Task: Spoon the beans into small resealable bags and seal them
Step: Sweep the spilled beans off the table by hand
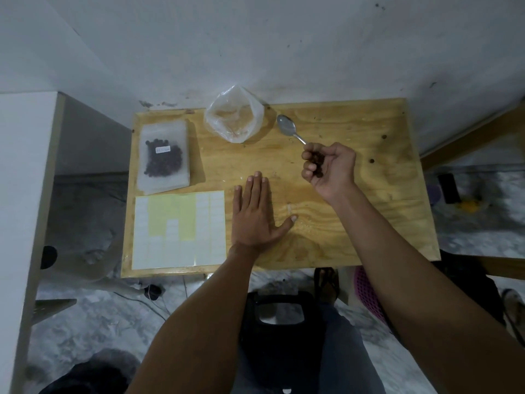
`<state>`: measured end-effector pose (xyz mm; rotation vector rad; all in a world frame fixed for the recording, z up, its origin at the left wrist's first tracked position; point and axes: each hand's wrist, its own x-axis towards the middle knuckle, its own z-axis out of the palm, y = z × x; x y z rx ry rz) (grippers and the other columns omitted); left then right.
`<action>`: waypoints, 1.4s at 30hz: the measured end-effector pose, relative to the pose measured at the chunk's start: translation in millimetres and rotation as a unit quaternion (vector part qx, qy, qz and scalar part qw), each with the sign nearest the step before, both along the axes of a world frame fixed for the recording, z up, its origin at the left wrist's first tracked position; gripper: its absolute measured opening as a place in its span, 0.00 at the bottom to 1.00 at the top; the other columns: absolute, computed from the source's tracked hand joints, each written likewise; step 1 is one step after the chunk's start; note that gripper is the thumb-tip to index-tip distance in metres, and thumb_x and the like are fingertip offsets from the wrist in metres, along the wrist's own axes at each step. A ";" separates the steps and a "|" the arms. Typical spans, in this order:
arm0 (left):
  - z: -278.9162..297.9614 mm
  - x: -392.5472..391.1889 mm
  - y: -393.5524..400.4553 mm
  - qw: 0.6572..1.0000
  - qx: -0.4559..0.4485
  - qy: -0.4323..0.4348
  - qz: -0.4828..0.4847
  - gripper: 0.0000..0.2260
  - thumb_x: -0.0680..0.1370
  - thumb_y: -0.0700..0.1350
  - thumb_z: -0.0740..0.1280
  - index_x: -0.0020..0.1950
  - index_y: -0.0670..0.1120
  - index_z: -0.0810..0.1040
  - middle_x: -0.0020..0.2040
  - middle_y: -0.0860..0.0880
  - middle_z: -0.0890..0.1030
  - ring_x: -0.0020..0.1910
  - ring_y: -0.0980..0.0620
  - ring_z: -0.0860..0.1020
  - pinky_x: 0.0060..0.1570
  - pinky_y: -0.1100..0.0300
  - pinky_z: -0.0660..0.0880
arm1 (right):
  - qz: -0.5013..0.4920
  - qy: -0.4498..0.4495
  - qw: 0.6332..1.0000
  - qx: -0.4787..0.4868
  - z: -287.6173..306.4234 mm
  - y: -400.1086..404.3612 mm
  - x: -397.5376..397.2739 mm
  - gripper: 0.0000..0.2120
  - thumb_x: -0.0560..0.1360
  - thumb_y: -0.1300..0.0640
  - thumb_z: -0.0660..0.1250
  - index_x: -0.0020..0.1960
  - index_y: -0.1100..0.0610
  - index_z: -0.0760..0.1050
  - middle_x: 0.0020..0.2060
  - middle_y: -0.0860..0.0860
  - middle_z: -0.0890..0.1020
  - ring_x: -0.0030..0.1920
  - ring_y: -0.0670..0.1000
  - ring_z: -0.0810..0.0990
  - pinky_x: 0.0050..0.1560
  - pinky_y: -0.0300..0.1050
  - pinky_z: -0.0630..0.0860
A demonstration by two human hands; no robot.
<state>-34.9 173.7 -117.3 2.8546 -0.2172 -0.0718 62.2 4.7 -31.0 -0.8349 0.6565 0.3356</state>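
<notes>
My right hand (329, 169) is curled around a handful of dark beans (317, 163) above the wooden table (355, 211), and also seems to hold the handle of the metal spoon (289, 127), whose bowl lies empty on the table. My left hand (255, 214) lies flat, palm down, on the table with straight fingers. A small resealable bag with dark beans and a white label (163, 159) lies on a stack of empty bags at the left. A crumpled clear plastic bag (234, 118) stands at the back, looking almost empty.
A sheet of white and yellow sticker labels (179, 228) lies at the table's front left. A white wall runs behind the table and a white panel (25, 194) stands at the left. A black stool (279, 314) is under the front edge.
</notes>
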 end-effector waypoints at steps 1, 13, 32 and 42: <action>-0.4 0.0 0.0 1.000 -0.003 -0.002 0.000 0.48 0.75 0.74 0.58 0.81 0.39 0.56 0.83 0.41 0.54 0.82 0.45 0.49 0.79 0.41 0.49 | -0.011 0.005 1.000 -0.010 0.5 -6.6 -0.3 0.14 0.68 0.58 0.57 0.43 0.65 0.78 0.33 0.56 0.78 0.27 0.50 0.68 0.28 0.40 0.66; -5.8 -0.7 -1.3 0.999 -0.005 -0.034 0.007 0.48 0.75 0.74 0.58 0.80 0.38 0.60 0.82 0.41 0.57 0.82 0.44 0.53 0.79 0.41 0.51 | 0.225 0.065 0.711 -0.663 -38.7 -76.7 -30.5 0.27 0.84 0.45 0.51 0.40 0.62 0.77 0.35 0.55 0.78 0.39 0.57 0.76 0.40 0.47 0.67; -6.7 -0.4 0.3 1.000 -0.003 -0.029 0.005 0.48 0.75 0.74 0.58 0.80 0.39 0.59 0.82 0.41 0.56 0.82 0.45 0.52 0.79 0.40 0.51 | 0.298 -0.004 0.612 -0.733 -43.3 -72.3 -18.4 0.20 0.84 0.53 0.54 0.44 0.61 0.79 0.39 0.61 0.81 0.43 0.61 0.80 0.43 0.49 0.72; -5.0 0.0 -0.5 1.000 0.004 -0.020 0.003 0.48 0.75 0.74 0.55 0.81 0.38 0.57 0.82 0.41 0.55 0.82 0.45 0.50 0.79 0.41 0.50 | -0.060 0.035 0.997 0.042 -7.3 -63.4 -17.4 0.07 0.70 0.58 0.58 0.34 0.58 0.71 0.26 0.49 0.68 0.23 0.47 0.61 0.22 0.38 0.58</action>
